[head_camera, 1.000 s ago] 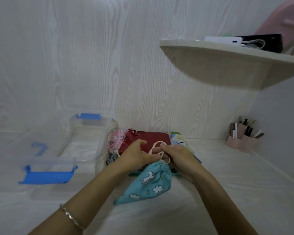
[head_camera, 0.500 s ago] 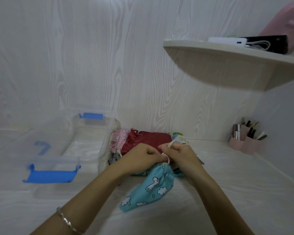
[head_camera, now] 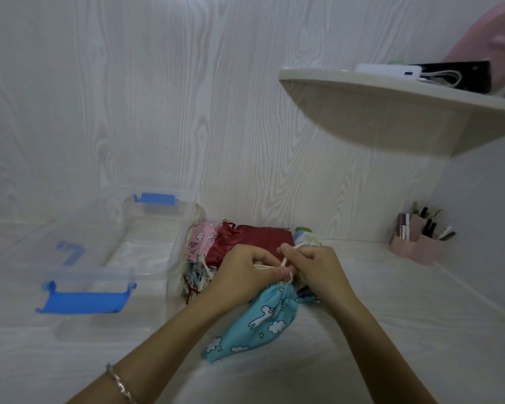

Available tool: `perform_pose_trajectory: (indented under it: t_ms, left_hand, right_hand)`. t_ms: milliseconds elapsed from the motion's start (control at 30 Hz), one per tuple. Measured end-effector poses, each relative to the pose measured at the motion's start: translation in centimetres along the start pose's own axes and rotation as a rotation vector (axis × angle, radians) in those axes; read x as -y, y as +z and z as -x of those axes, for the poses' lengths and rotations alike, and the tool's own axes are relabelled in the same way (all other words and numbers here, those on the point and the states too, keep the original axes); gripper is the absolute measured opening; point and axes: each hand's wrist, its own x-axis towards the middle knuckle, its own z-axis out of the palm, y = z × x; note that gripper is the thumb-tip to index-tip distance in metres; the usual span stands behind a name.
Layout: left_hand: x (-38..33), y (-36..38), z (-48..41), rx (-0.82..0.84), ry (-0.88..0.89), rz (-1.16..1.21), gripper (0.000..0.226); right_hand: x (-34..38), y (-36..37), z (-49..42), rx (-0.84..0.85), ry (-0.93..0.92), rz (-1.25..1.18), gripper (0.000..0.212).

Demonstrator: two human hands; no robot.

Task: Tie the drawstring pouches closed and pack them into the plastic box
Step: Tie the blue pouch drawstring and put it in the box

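Mid-knot, the left hand (head_camera: 245, 271) and right hand (head_camera: 312, 266) (fingers curled) pinch the white cord (head_camera: 285, 262) of the turquoise unicorn-print cloth pouch (head_camera: 263, 319); next, it likely needs pulling snug.

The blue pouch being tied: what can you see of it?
The blue pouch is soft printed cloth, turquoise with white animals, clouds and small stars. Its mouth is gathered at the top by a pale drawstring, which the left hand and right hand both pinch. It slants down-left, its bottom resting on the table.
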Motion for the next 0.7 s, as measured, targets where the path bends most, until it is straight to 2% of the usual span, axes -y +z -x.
perform_pose_trajectory:
  t_ms: [100, 167, 233, 300, 433, 500, 600, 700]
  left_hand:
    - [0.2, -0.4, 0.1, -0.048, -0.034, 0.061, 0.01]
    - [0.3, -0.7, 0.1, -0.055, -0.081, 0.108, 0.013]
    - [0.2, -0.9, -0.1, -0.048, -0.156, 0.157, 0.018]
    - [0.0, -1.1, -0.3, -0.033, -0.198, 0.187, 0.021]
    - [-0.2, -1.4, -0.5, 0.024, -0.148, -0.035, 0.018]
    - [-0.3, -1.4, -0.5, 0.076, -0.108, -0.144, 0.015]
    - [-0.5, -1.1, -0.4, 0.059, -0.061, -0.292, 0.012]
    - [-0.5, -0.5, -0.4, -0.003, -0.053, -0.312, 0.011]
  right_hand:
    - [0.1, -0.4, -0.1, 0.1, 0.029, -0.004, 0.024]
    - [0.0, -0.6, 0.1, 0.191, 0.026, -0.104, 0.013]
    - [0.0, -0.6, 0.4, 0.238, -0.057, -0.138, 0.022]
    - [-0.1, -0.2, 0.6, 0.204, -0.166, -0.062, 0.022]
    - [-0.2, 0.6, 0.6, 0.054, -0.344, 0.301, 0.019]
    - [-0.3, 0.6, 0.5, 0.042, -0.356, 0.425, 0.018]
    - [-0.5, 0.6, 0.2, 0.063, -0.314, 0.484, 0.022]
    - [-0.5, 0.5, 0.0, 0.045, -0.279, 0.449, 0.019]
